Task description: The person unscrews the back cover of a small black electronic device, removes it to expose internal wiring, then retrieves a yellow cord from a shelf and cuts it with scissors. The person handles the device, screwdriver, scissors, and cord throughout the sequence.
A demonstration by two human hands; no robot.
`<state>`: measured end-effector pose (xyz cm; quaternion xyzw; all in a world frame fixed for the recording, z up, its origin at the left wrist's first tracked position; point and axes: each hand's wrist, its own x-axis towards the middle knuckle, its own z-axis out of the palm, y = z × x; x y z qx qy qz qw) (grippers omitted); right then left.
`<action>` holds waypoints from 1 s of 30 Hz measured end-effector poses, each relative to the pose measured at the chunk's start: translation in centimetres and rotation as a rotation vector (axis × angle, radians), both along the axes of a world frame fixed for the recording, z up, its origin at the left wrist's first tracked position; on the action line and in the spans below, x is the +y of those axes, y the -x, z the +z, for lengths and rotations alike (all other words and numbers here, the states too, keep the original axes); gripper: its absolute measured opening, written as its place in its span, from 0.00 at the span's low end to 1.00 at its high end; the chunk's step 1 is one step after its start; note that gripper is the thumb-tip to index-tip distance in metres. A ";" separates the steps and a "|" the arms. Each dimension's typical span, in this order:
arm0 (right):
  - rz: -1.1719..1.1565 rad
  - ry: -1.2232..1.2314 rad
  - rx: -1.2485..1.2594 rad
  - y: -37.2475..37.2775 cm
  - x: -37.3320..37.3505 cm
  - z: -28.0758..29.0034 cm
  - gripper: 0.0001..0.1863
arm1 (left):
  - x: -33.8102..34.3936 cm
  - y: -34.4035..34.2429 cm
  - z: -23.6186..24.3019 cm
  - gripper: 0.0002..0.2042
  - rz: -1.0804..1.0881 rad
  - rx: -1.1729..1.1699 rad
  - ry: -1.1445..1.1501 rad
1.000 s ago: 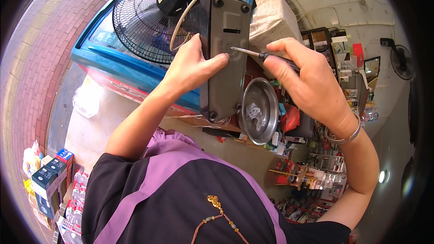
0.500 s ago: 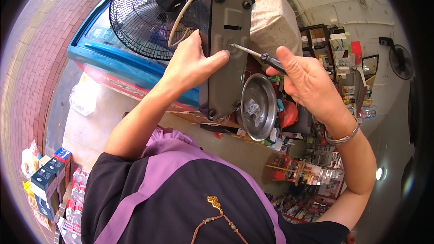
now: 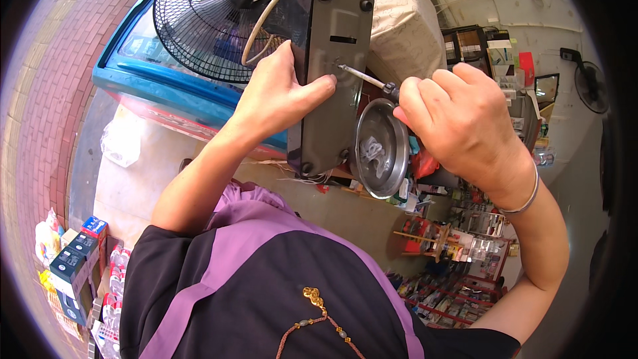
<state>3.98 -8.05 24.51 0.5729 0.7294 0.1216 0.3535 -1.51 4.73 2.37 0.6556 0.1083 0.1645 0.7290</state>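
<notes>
The base (image 3: 332,116) of the fan (image 3: 199,26) is turned up on the blue freezer (image 3: 159,93): a grey-brown, glossy underside, dark-footed at the corners, slotted near its far end. Its left edge is gripped by the left hand (image 3: 272,96), the thumb laid across the face. By the closed right hand (image 3: 458,126), the screwdriver (image 3: 364,76) is held, its tip put to the underside; whether a screw is met cannot be told. The right edge is closely flanked by a wrapped box (image 3: 407,23) and a metal bowl (image 3: 403,153). Open room is left between base and torso.
</notes>
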 end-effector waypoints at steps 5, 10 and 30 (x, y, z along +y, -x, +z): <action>0.195 -0.068 0.139 -0.6 1.4 -0.3 0.13 | -0.4 0.0 -0.3 0.19 0.012 -0.042 0.001; -0.030 -0.270 0.269 0.0 0.0 -0.9 0.13 | -0.1 0.1 0.3 0.20 0.012 -0.065 0.068; -0.958 -0.311 0.796 0.4 -0.6 -0.4 0.11 | -0.3 0.1 0.5 0.18 0.046 -0.045 0.009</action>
